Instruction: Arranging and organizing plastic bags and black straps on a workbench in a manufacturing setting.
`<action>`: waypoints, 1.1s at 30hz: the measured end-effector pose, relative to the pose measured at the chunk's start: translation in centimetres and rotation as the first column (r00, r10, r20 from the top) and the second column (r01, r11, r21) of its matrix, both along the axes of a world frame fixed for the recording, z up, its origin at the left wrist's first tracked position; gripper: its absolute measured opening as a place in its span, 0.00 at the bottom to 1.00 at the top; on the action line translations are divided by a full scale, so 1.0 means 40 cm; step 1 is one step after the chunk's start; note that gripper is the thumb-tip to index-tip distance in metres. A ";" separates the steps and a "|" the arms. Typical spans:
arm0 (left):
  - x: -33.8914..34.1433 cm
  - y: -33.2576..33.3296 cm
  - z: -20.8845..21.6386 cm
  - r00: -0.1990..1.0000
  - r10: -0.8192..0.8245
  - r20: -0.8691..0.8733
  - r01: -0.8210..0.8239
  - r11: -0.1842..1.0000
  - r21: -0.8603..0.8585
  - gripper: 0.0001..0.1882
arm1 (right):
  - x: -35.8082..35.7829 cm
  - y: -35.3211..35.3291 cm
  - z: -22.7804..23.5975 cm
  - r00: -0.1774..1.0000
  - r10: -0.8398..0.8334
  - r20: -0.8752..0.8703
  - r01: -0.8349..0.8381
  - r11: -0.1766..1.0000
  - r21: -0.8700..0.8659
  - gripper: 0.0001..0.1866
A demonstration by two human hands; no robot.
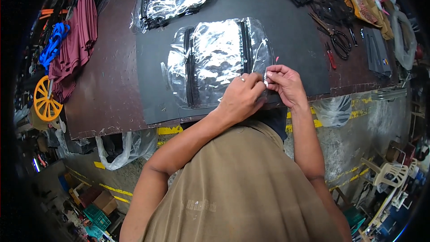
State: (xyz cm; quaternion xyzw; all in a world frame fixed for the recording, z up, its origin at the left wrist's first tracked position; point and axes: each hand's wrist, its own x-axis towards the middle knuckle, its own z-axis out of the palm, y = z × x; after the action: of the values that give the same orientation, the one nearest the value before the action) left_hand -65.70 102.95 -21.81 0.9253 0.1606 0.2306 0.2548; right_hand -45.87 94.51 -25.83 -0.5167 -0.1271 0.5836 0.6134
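A clear plastic panel [216,58] with rounded corners lies flat in front of me. Two black zippers, a left one [190,71] and a right one [245,47], run across it from near to far. My left hand [242,96] rests over its near right corner, fingers curled in; a ring shows on one finger. Beside it, at the panel's right edge, my right hand [287,86] is closed in a pinch. A tiny whitish bit shows between the two hands' fingertips, too small to name. Under the panel is a dark grey mat [300,54].
More clear plastic pieces with black zippers [179,0] lie at the far side. Black-handled scissors [339,45], a red-handled tool [330,56] and grey strips [377,56] are at right. Maroon fabric [80,36], blue cord [54,45] and an orange wheel [47,98] sit at left.
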 end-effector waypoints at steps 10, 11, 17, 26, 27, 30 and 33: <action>0.000 0.011 -0.029 0.968 0.229 0.101 -0.106 0.743 -0.661 0.04 | 0.006 -0.013 -0.006 0.998 -0.003 0.070 0.003 1.000 -0.004 0.10; 0.000 0.010 -0.032 0.968 0.229 0.101 -0.100 0.724 -0.683 0.05 | 0.006 -0.014 -0.007 0.997 -0.001 0.074 0.002 1.000 -0.007 0.11; -0.006 0.017 -0.041 0.963 0.267 -0.041 -0.157 0.429 -0.889 0.07 | 0.008 -0.018 -0.011 0.996 0.018 0.090 -0.017 1.000 -0.018 0.11; -0.017 0.033 -0.040 0.965 0.261 -0.036 -0.121 0.321 -0.939 0.09 | -0.051 -0.037 0.043 0.998 0.043 0.051 -0.042 0.998 -0.036 0.10; -0.019 0.035 -0.041 0.963 0.268 -0.027 -0.115 0.316 -0.942 0.09 | -0.065 -0.042 0.050 0.995 0.063 0.072 -0.060 0.997 -0.041 0.11; -0.025 0.041 -0.041 0.967 0.255 -0.012 -0.091 0.303 -0.949 0.10 | -0.102 -0.053 0.060 0.983 0.105 0.148 -0.102 0.994 -0.028 0.11; -0.033 0.054 -0.033 0.976 0.218 -0.022 -0.076 0.245 -0.966 0.11 | -0.119 -0.052 0.055 0.980 0.092 0.176 -0.089 0.996 -0.023 0.12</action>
State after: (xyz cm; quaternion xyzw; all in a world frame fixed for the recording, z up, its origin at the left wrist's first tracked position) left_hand -67.01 105.12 -23.14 0.5450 0.3380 0.1616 0.7501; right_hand -50.64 92.44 -23.61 -0.5648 -0.2001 0.5637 0.5685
